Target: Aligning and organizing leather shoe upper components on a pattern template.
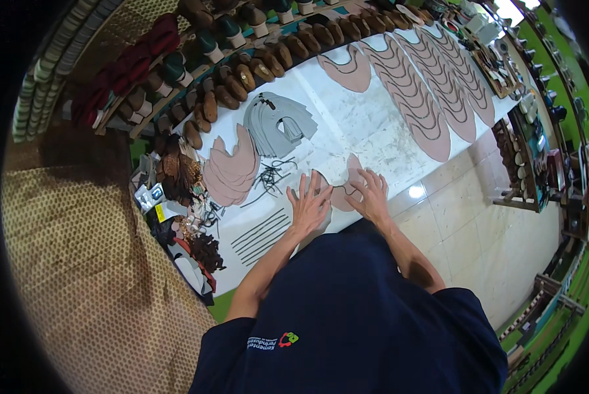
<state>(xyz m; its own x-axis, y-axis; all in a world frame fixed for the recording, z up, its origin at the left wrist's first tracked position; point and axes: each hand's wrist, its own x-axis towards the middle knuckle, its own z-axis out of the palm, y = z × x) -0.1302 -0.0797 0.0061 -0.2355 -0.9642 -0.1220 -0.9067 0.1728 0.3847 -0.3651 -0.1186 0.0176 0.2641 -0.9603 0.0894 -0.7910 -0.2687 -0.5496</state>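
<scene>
A pink U-shaped shoe-upper piece [344,199] lies at the table's near edge, with a thin dark strip along its inner curve. My left hand [309,206] rests on its left side, fingers spread. On its right side, my right hand [372,197] presses down with bent, parted fingertips. Left of my hands are several dark narrow strips [261,235] in a row and a loose tangle of strips [272,176]. Beyond these sit a fanned stack of pink pieces [232,174] and a fanned stack of grey pieces [274,126].
Overlapping rows of pink pieces with dark-edged curves [409,98] fill the white table's [353,134] far right. Brown shoe lasts [297,46] line the back edge. Scraps and small items [176,174] crowd the left end. A tiled floor [465,217] and a shelf [527,164] are to the right.
</scene>
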